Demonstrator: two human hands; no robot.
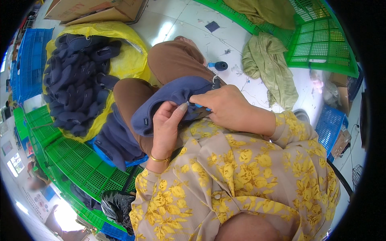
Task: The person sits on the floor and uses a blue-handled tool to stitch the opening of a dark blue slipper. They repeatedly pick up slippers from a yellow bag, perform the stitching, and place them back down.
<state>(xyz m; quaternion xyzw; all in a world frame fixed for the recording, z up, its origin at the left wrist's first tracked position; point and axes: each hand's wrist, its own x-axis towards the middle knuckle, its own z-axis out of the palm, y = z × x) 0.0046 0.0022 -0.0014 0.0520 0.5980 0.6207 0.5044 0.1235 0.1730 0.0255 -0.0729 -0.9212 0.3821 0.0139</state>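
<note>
A navy soft fabric piece (155,100), rounded like a cap and with a small dark label on its edge, lies across my lap. My left hand (168,116) pinches its gathered edge between thumb and fingers. Close by on the right, my right hand (229,105) is closed around a small blue-handled tool (198,105), mostly hidden by the fingers. The right index fingertip almost meets my left thumb at the gathered fabric. Just beyond the right hand, a dark object with a pale loop (216,82) rests by my leg.
A yellow bag (132,38) full of navy pieces (76,88) stands at left, with more navy pieces (118,138) beside my leg. Green crates (86,160) line the left; another green crate (321,48) holds olive cloth (265,60). A dark spool (221,66) lies on the floor.
</note>
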